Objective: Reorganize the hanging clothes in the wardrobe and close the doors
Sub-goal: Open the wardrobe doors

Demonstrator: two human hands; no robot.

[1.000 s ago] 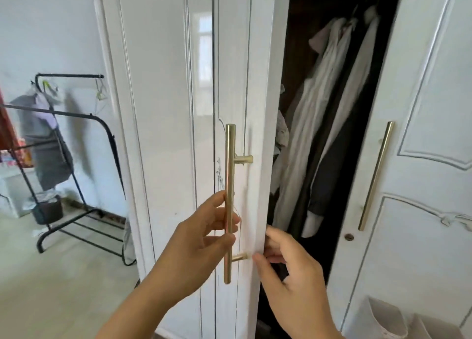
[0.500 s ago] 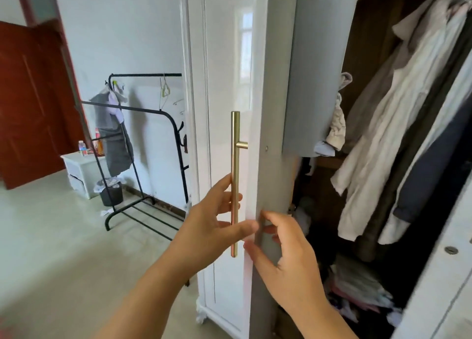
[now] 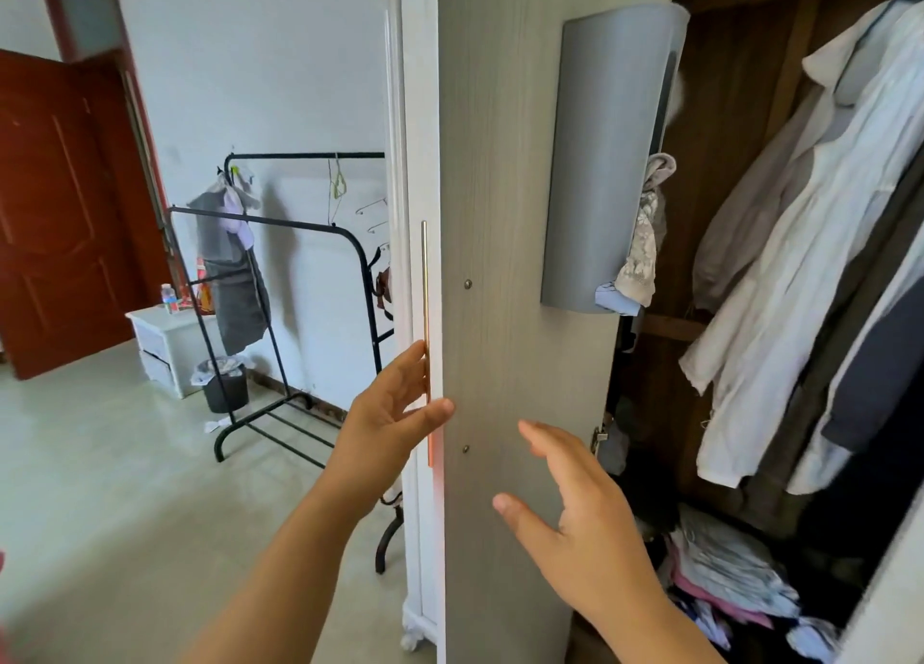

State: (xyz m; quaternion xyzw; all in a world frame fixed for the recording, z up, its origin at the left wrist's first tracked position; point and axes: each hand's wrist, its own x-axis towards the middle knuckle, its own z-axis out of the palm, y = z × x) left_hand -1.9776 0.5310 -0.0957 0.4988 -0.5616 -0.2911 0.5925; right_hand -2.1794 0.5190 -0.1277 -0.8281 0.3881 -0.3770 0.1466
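Your left hand (image 3: 395, 411) sat at the wardrobe door's (image 3: 500, 263) edge in the centre of the frame, fingers loosely curved behind the upright brass handle (image 3: 425, 313), thumb across the edge. Whether it truly gripped the handle, I cannot tell. Your right hand (image 3: 575, 508) hovered spread and empty before the door's inner face, seemingly not touching it. The hanging clothes (image 3: 800, 263) filled the right of the frame, nearer your right hand, so it looked better placed to reach them.

Gold handle (image 3: 425, 313), grey door (image 3: 500, 213).
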